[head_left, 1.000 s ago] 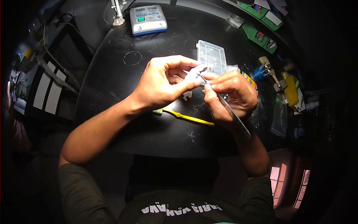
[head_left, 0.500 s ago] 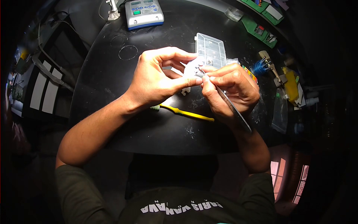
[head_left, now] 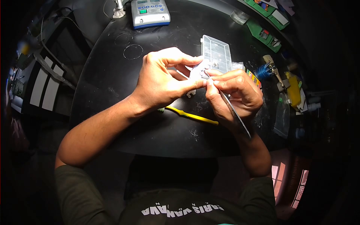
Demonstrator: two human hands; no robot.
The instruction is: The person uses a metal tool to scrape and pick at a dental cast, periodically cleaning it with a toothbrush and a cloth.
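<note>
Left hand [head_left: 161,77]: thumb and fingers pinched round a white piece [head_left: 197,71], the gap between them narrow. The piece is held up over the middle of the worktop [head_left: 112,82], between the two hands; small grey parts show on its right side, too small for me to make out.

Right hand [head_left: 236,92]: closed in a pen grip on a slim metal tool [head_left: 234,112], ridged along the shank. The tool slants, its tip at the white piece's right side and its tail toward the worktop's near edge. Whether the tip grips anything, I cannot tell.

Compartment box [head_left: 217,52], clear plastic: on the worktop beyond the hands, its near end hidden by them; a few small items inside.

Small pale part [head_left: 191,93]: on the worktop, partly covered by the left hand.

Brush [head_left: 191,116], yellow handle, green bristles: lying on the worktop between the hands and the near edge, bristle end by the left wrist.

Control unit [head_left: 150,15], grey and blue, with buttons and a green-lit switch: at the worktop's far left corner, beside a white stand [head_left: 119,11].

Ring mark [head_left: 133,51], pale: on the surface toward the left edge.

Along the right side: a blue coil [head_left: 262,71], a yellow item [head_left: 294,92] and a clear bag [head_left: 281,116]. Farther back, toward the far right corner: a green holder [head_left: 263,35] and a clear tub [head_left: 239,17].
</note>
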